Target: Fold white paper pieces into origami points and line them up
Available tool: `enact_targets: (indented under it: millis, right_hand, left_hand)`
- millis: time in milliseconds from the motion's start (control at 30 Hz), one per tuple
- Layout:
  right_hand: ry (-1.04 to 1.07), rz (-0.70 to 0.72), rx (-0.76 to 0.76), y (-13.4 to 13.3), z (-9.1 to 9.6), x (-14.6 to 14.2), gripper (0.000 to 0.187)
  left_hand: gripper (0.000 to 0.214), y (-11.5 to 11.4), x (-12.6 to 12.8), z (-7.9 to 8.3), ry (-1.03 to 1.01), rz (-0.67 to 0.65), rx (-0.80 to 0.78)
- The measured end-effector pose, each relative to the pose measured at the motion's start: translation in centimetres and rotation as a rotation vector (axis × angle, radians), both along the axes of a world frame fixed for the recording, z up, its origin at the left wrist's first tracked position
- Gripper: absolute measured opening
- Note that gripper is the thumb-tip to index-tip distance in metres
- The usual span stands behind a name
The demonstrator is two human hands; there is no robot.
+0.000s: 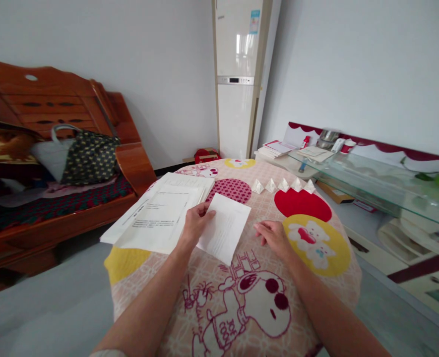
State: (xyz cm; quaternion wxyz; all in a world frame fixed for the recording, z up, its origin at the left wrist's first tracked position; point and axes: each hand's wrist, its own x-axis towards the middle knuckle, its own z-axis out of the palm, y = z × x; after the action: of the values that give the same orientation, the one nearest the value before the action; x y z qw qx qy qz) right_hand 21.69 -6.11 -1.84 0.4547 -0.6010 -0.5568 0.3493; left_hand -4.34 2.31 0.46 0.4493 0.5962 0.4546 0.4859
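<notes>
White sheet [227, 223], flat, pinched in your left hand [197, 223]; right hand [273, 234] half-curled, empty; five folded shapes [283, 186] look done.

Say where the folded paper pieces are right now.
In the head view, the folded paper pieces sit in a row on the tablecloth, right of centre, beside the purple circle and just behind the red circle.

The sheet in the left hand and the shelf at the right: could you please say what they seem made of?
Sheet: thin, matte white paper, judging by its straight edges and faint print. Shelf: probably glossy glass, being see-through with a greenish edge.
</notes>
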Motion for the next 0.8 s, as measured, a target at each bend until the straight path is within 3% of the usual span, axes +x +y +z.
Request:
enact_targets:
  millis: [100,233,500,633,700,800]
  right_hand:
    - [0.146,0.011,-0.030,-0.3,0.6,-0.5,0.044]
    - [0.200,0.054,-0.023,-0.5,1.1,-1.0,0.056]
    - [0.253,0.076,-0.004,-0.6,1.3,-1.5,0.031]
    - [0.219,0.017,0.169,-0.8,2.0,-1.4,0.024]
    - [0.163,-0.006,0.326,-0.9,2.4,-1.1,0.017]
    - [0.102,0.039,0.396,-0.7,2.1,-0.4,0.015]
  left_hand:
    - [0.030,-0.9,1.0,0.5,-0.156,0.017,0.017]
    - [0.030,-1.9,1.8,1.0,-0.216,0.001,0.099]
    - [0.025,-3.5,2.5,1.5,-0.174,-0.149,0.275]
    - [0.020,-4.4,2.0,2.6,-0.052,-0.270,0.349]
    - [0.028,-4.5,1.5,3.1,0.066,-0.338,0.371]
    - [0.042,-4.0,1.0,3.3,0.267,-0.495,0.429]
